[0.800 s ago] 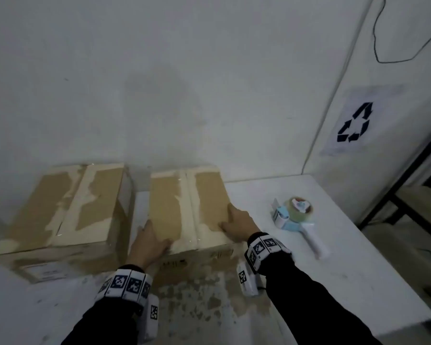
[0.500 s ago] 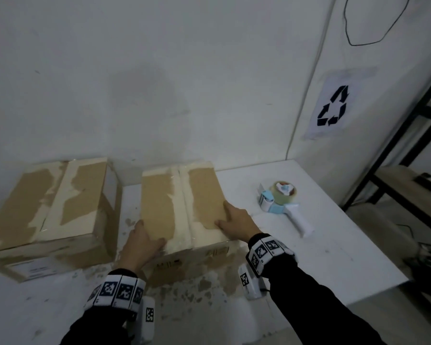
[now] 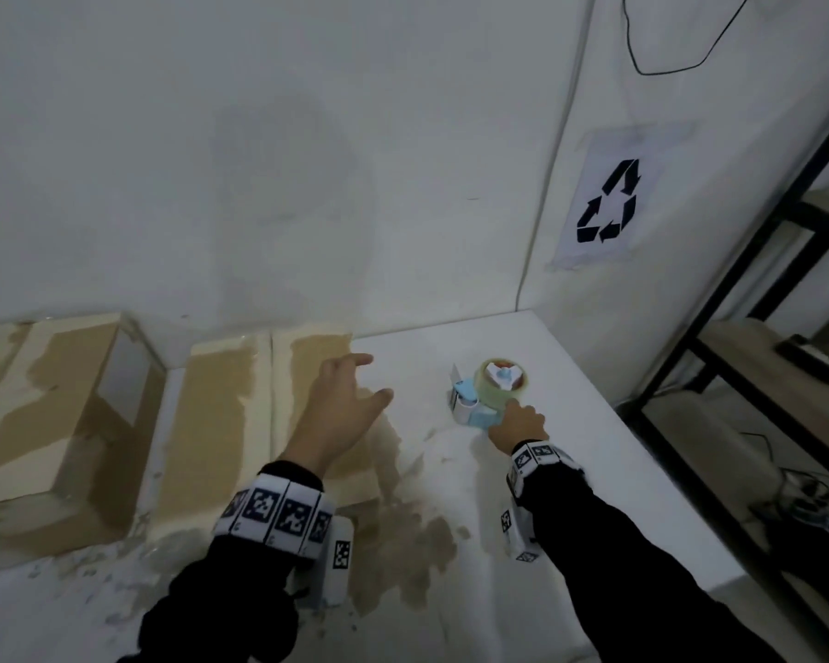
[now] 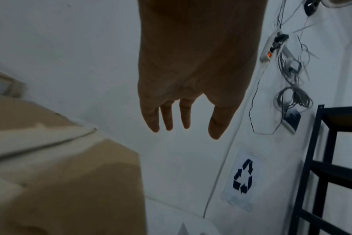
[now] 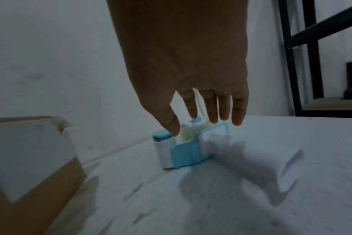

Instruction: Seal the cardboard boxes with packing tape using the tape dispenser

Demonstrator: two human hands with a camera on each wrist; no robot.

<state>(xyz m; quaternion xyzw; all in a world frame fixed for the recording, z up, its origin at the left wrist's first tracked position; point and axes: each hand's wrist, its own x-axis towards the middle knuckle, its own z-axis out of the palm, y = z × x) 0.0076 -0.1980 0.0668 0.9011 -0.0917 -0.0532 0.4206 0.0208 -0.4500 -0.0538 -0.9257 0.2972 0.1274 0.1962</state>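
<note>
1. Two cardboard boxes on white table (image 3: 570,471): near box (image 3: 221,423) and left box (image 3: 44,413) against wall, flaps down, contents hidden; pale tape strip along each centre seam
2. Tape dispenser (image 3: 482,392) on its side on table, right of near box and apart from it; clear roll toward wall, white handle (image 5: 251,165) toward person
3. Right hand (image 3: 520,425) just above handle, fingers (image 5: 211,108) straight and spread over blue frame; contact not clear, nothing gripped
4. Left hand (image 3: 338,413) lifted over near box's right edge, fingers loose and spread, holding nothing
</note>
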